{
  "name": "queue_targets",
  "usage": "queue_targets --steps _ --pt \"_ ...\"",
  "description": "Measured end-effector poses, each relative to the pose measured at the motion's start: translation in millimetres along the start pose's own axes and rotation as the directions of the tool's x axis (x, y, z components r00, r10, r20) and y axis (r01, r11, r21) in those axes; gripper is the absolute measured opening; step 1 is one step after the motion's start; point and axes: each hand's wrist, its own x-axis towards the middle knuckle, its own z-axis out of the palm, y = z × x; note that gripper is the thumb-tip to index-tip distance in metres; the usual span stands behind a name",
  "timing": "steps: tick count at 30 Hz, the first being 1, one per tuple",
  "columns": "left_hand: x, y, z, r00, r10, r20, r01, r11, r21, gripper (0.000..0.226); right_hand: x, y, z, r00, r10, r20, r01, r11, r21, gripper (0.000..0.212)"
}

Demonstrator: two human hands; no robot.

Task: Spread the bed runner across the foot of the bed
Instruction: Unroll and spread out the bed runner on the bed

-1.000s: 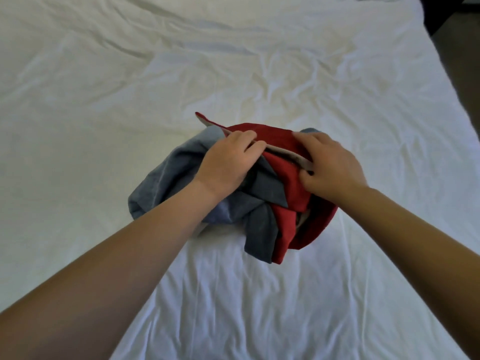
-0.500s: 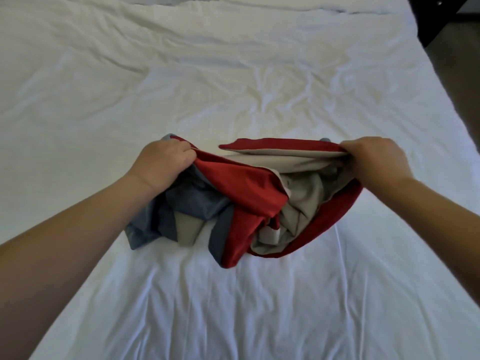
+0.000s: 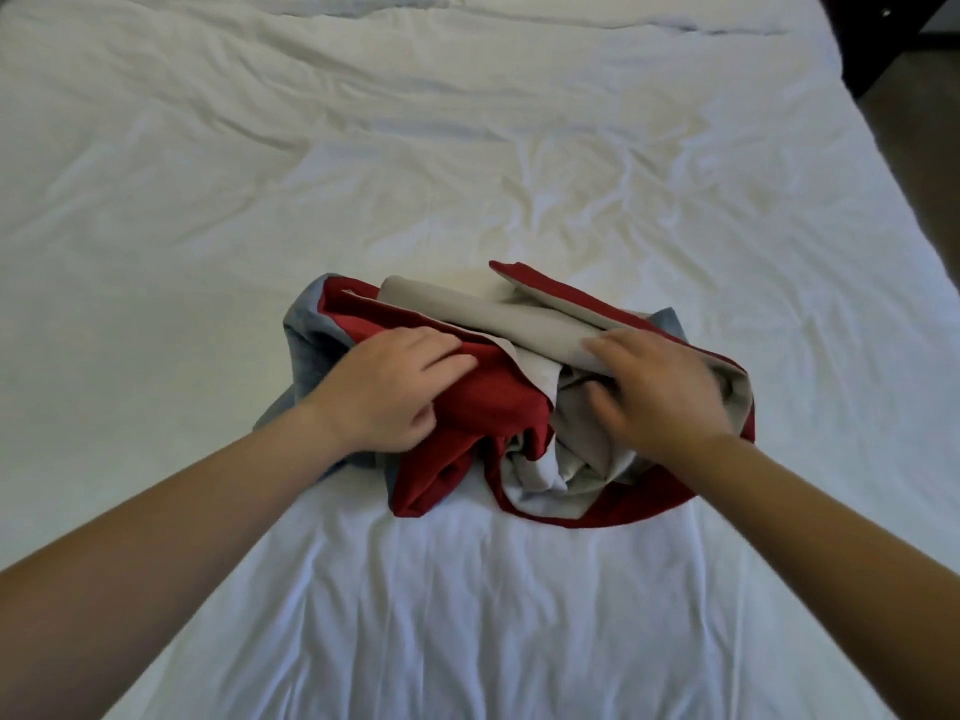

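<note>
The bed runner (image 3: 493, 407), a crumpled bundle of red, grey-blue and beige cloth, lies in the middle of the white bed (image 3: 467, 148). My left hand (image 3: 384, 392) rests on its left side, fingers curled into a red fold. My right hand (image 3: 654, 392) lies over the beige folds on the right, fingers bent and slightly blurred. The cloth is bunched, with a beige layer folded across the top and a red edge poking out at the back.
The white sheet is wrinkled all around the bundle. The bed's right edge (image 3: 924, 241) runs diagonally, with brown floor (image 3: 924, 122) beyond it. A dark piece of furniture (image 3: 872, 33) stands at the top right corner.
Both hands had pulled apart with the cloth stretched between them; now they have come back together on top of the bundle, which lies lower with more beige showing.
</note>
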Motion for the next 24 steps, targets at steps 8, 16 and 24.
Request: queue_targets --steps 8,16,24 --pt "13 -4 32 0.996 -0.088 -0.011 0.088 0.994 0.062 0.039 27 -78 54 0.982 -0.025 0.189 0.026 1.0 -0.005 0.082" --pt "-22 -38 45 0.998 -0.011 -0.068 0.018 0.995 0.095 0.02 48 -109 86 0.974 -0.221 -0.059 0.219 0.975 -0.03 0.029" --pt "-73 -93 16 0.987 -0.116 -0.109 0.128 0.986 0.105 0.025 101 -176 72 0.966 -0.26 -0.015 0.26 0.964 0.059 0.019"
